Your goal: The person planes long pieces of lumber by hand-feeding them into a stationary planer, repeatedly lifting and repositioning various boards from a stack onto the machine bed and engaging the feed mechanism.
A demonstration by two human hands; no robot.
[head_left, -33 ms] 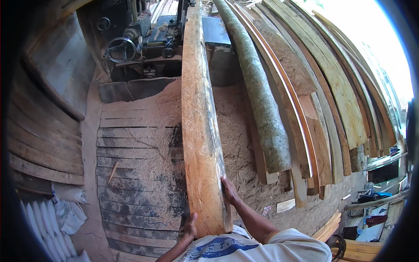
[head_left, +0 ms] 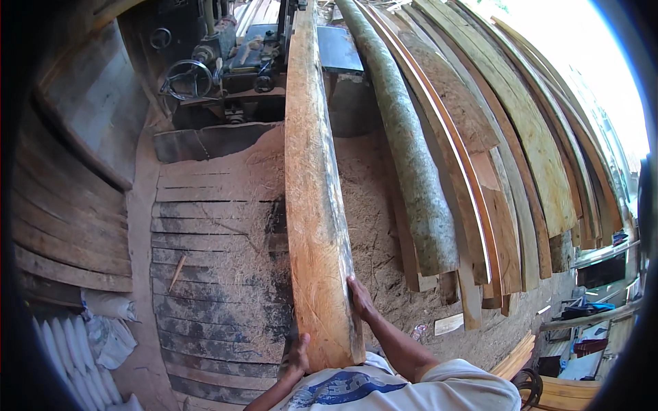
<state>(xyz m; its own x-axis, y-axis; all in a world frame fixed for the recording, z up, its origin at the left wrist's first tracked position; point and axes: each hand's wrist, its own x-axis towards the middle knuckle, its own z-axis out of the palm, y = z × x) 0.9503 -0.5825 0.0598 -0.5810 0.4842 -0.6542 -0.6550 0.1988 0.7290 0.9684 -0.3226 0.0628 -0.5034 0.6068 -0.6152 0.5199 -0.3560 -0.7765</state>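
A long, rough-sawn timber (head_left: 317, 240) runs from my waist up the middle of the view to the saw machine (head_left: 219, 61), which has a metal handwheel (head_left: 186, 81) and a flat plate (head_left: 343, 51). My left hand (head_left: 296, 357) grips the timber's left side near its close end, the thumb showing and the other fingers mostly hidden. Farther along, on the right side, my right hand (head_left: 360, 298) holds the timber's edge, fingertips partly out of sight. The close end of the timber meets my shirt.
A barked log (head_left: 411, 157) and several long planks (head_left: 521, 171) lie to the right. Sawdust (head_left: 253, 178) covers part of the slatted wooden floor (head_left: 205, 322). Wooden boards (head_left: 68, 226) line the left side, with white sacks (head_left: 110, 339) below. Short yellow pieces (head_left: 555, 390) lie at lower right.
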